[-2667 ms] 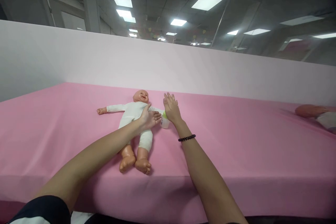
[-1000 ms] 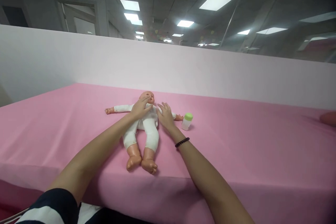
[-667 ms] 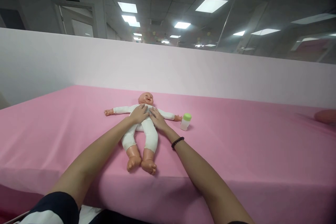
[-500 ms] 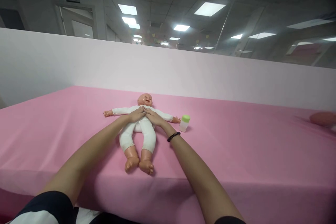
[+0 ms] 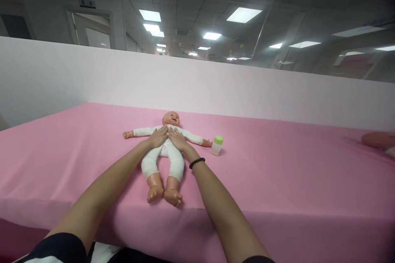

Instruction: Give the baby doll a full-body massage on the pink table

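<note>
A baby doll (image 5: 176,164) in a white body suit lies on its back on the pink cloth, arms stretched out to both sides and feet toward me. My left hand (image 5: 158,137) rests flat on the left side of its chest, fingers extended. Beside it, my right hand (image 5: 177,138) lies flat on the right side of the chest, with a dark beaded bracelet on the wrist. The fingertips of both hands are close together below the doll's chin. A small bottle with a green cap (image 5: 217,145) stands by the doll's hand on the right.
The pink-covered table (image 5: 277,172) spreads across the view, with a low white wall (image 5: 197,82) behind it. At the far right edge lies part of another skin-coloured object (image 5: 378,140), probably a doll's head. Glass panels rise above the wall.
My right hand and forearm have shifted slightly left and down. The fingers of both hands now lie a little lower on the chest and look slightly more spread.
</note>
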Action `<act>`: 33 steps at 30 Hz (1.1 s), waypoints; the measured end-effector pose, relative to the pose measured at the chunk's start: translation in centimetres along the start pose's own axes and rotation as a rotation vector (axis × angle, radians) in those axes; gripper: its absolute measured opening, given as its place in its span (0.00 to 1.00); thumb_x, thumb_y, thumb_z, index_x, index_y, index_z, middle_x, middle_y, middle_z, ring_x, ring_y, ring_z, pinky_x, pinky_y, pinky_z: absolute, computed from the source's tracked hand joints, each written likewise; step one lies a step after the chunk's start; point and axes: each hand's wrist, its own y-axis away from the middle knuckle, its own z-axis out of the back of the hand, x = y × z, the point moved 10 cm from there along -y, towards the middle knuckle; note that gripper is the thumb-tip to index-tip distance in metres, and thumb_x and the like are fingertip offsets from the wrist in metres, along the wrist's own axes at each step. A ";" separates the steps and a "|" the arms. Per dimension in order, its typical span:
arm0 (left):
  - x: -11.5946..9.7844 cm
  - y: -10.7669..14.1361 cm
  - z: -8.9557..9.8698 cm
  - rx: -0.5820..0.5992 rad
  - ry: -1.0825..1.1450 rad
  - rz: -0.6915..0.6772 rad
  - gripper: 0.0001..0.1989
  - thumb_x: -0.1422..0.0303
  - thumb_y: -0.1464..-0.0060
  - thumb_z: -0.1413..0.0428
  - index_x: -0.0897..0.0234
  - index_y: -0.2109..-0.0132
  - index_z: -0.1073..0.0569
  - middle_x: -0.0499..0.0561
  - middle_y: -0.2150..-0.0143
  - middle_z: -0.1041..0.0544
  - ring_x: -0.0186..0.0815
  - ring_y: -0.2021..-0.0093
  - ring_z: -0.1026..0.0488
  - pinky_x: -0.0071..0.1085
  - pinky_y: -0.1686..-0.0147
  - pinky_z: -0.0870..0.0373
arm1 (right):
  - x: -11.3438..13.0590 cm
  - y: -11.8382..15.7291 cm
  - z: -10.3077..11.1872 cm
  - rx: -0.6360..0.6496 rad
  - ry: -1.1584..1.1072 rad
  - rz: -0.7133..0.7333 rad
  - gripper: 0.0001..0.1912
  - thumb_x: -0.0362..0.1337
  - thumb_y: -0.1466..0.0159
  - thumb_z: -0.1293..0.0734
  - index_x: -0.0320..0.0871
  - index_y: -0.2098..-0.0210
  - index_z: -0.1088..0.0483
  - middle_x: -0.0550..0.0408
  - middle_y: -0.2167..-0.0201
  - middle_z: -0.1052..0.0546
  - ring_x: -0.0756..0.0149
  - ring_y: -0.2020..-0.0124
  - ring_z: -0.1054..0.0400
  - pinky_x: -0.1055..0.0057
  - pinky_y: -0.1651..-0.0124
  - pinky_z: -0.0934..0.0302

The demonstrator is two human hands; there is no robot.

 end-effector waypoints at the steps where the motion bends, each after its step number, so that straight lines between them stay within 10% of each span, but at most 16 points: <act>1: 0.3 -0.1 0.1 -0.003 -0.040 -0.012 0.20 0.66 0.40 0.45 0.61 0.42 0.26 0.60 0.26 0.40 0.40 0.23 0.51 0.43 0.26 0.70 | -0.2 -0.1 0.0 -0.002 -0.006 -0.019 0.32 0.46 0.23 0.54 0.46 0.22 0.57 0.53 0.22 0.60 0.57 0.21 0.70 0.49 0.23 0.74; 6: 1.3 -0.5 0.3 -0.029 -0.227 -0.037 0.22 0.66 0.36 0.50 0.62 0.37 0.30 0.61 0.26 0.40 0.43 0.23 0.51 0.50 0.26 0.62 | -1.5 -0.3 0.1 -0.059 -0.032 -0.144 0.33 0.51 0.24 0.50 0.50 0.23 0.56 0.55 0.22 0.63 0.55 0.21 0.73 0.42 0.25 0.73; 12: 0.5 0.1 0.2 -0.012 -0.709 -0.022 0.24 0.71 0.34 0.58 0.77 0.37 0.31 0.73 0.33 0.33 0.55 0.29 0.39 0.52 0.32 0.43 | -2.1 1.0 1.1 -0.168 -0.075 -0.284 0.41 0.50 0.27 0.45 0.32 0.23 0.58 0.42 0.23 0.58 0.54 0.22 0.66 0.55 0.24 0.65; 19: -1.8 1.9 2.8 -0.267 -0.690 -0.027 0.17 0.66 0.35 0.54 0.66 0.54 0.21 0.62 0.51 0.18 0.48 0.49 0.22 0.41 0.47 0.29 | 0.7 2.8 4.1 -0.383 0.107 -0.208 0.23 0.43 0.28 0.39 0.31 0.46 0.25 0.34 0.45 0.23 0.48 0.40 0.31 0.58 0.33 0.44; 26: -3.1 1.6 0.2 -0.032 -0.489 -0.313 0.21 0.70 0.39 0.52 0.62 0.46 0.20 0.53 0.46 0.18 0.44 0.44 0.24 0.40 0.38 0.32 | 1.3 0.7 1.2 -0.156 0.002 0.034 0.28 0.36 0.25 0.47 0.34 0.30 0.38 0.45 0.27 0.42 0.60 0.24 0.54 0.61 0.23 0.61; 33: 0.7 0.4 0.1 0.017 -0.453 -0.075 0.29 0.63 0.34 0.57 0.66 0.31 0.32 0.53 0.28 0.36 0.45 0.25 0.46 0.43 0.26 0.51 | -0.7 0.4 0.3 -0.075 0.010 -0.117 0.33 0.46 0.24 0.48 0.41 0.23 0.53 0.50 0.22 0.58 0.52 0.22 0.69 0.47 0.23 0.70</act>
